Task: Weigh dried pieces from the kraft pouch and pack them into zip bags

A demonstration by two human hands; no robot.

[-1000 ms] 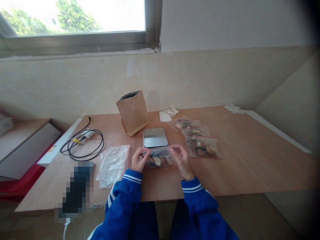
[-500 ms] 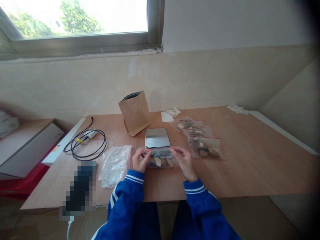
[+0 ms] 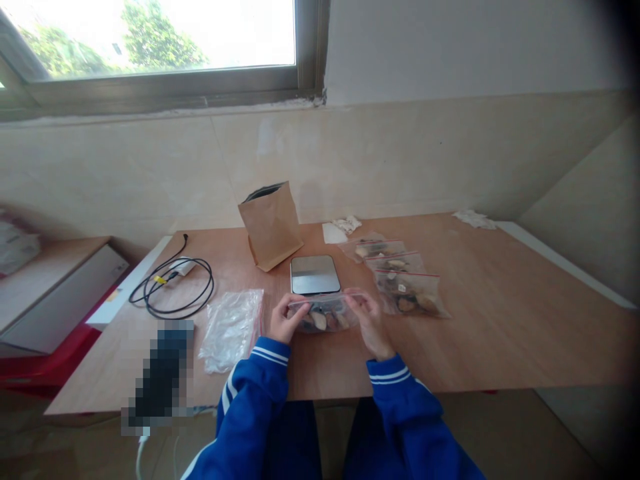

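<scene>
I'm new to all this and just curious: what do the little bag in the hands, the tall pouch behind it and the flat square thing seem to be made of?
The small bag looks like thin clear glossy plastic: its contents show through. The brown pouch looks like matte kraft paper, creased and standing upright. The square scale has a shiny top, probably metal or glass: it mirrors light.

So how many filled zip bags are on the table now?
4: one zip bag held between left hand and right hand; three overlapping at right.
</scene>
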